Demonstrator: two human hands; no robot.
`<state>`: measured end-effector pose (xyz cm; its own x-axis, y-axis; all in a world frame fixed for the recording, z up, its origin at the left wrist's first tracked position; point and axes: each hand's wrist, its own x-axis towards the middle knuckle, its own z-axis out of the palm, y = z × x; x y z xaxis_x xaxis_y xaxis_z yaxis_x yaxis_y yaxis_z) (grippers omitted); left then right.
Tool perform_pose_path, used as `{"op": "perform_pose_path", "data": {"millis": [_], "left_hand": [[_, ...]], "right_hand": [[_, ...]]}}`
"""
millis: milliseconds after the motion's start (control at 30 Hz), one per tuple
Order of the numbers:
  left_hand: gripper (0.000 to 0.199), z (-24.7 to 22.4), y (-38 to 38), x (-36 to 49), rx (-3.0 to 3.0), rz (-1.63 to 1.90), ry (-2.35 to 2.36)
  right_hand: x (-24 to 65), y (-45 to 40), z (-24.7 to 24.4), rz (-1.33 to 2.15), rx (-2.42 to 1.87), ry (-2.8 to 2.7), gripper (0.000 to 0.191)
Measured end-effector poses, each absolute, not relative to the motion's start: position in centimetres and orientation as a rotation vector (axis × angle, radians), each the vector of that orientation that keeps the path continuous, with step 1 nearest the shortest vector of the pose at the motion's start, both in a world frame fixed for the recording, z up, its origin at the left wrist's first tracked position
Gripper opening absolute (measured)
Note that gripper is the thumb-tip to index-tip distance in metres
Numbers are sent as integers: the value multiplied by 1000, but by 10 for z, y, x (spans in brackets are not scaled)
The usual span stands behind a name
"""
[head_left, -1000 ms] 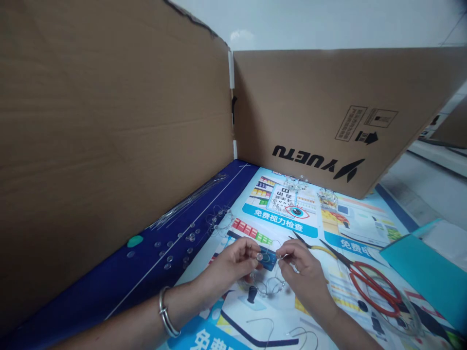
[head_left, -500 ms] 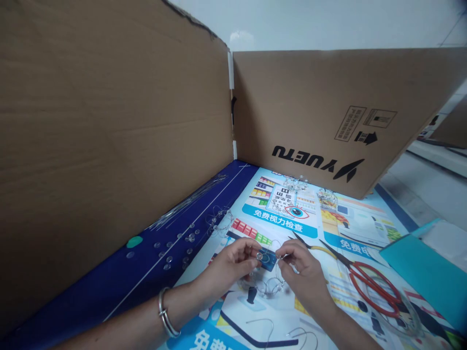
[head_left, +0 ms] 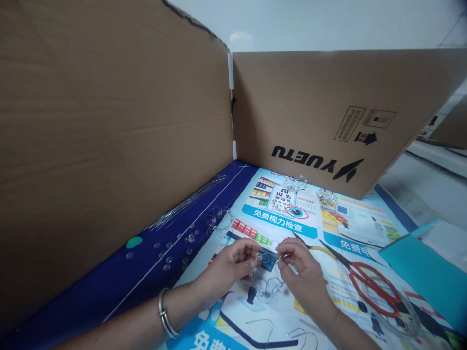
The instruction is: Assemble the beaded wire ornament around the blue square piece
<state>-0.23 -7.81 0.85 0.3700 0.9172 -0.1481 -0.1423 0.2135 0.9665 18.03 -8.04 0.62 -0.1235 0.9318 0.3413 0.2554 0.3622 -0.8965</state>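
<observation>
Between thumb and forefinger, my left hand (head_left: 237, 262) pinches a clear bead (head_left: 259, 256). Facing it, my right hand (head_left: 301, 267) pinches another clear bead (head_left: 278, 256) with thin wire by it. A strand of looped wire with clear beads (head_left: 268, 288) hangs below both hands, over the printed mat. Whether the wire runs through both beads is too fine to make out. Short bent wires (head_left: 270, 330) lie on the mat nearer to me. Right of my right hand rest red-handled scissors (head_left: 375, 287), beside a yellow-handled tool (head_left: 323, 250) partly hidden by my hand.
Loose clear beads (head_left: 188, 251) and a bundle of straight wires (head_left: 186, 199) lie on the blue strip at left. Beaded wire pieces (head_left: 221, 219) sit farther back. Cardboard walls (head_left: 299, 112) stand left and behind. A teal folder (head_left: 426, 272) is at right.
My right fingers have shifted slightly, and the bead at their tips now shows more plainly. The hanging wire loops have moved a little. My left hand stays in place.
</observation>
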Motion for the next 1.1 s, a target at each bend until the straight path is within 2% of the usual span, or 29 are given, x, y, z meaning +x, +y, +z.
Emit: {"op": "perform_pose_path", "data": {"millis": [1100], "left_hand": [[23, 14, -78, -3, 1132, 958, 909]], "right_hand": [[179, -84, 10, 889, -1126, -1584, 24]]}}
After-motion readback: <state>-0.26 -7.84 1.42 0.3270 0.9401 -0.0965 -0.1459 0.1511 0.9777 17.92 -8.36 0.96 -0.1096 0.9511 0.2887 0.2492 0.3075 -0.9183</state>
